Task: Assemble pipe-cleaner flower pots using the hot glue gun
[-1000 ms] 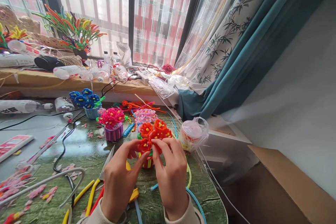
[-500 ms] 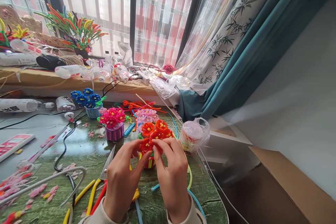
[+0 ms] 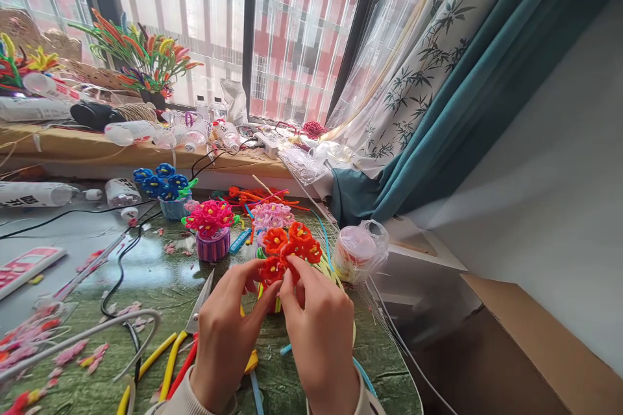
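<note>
The left hand (image 3: 226, 327) has its thumb and forefinger nearly together, pinching the nearest, leftmost bloom of the red flowers (image 3: 296, 243); its other fingers curl behind. The right hand (image 3: 318, 327) comes in from the right, thumb and forefinger tips brought close on the near edge of the same cluster, gripping it beside the left hand's bloom. The cluster stands over a striped pot (image 3: 274, 305), mostly hidden by the hands, toward the middle of the green surface (image 3: 170, 298).

To the left and farther off stands a purple pot (image 3: 213, 245) with bright pink flowers (image 3: 209, 215); light pink flowers (image 3: 271, 214) show just beyond the red ones. At the right is a plastic-wrapped tub (image 3: 357, 253). Scissors (image 3: 200, 301) lie just left of the left hand.
</note>
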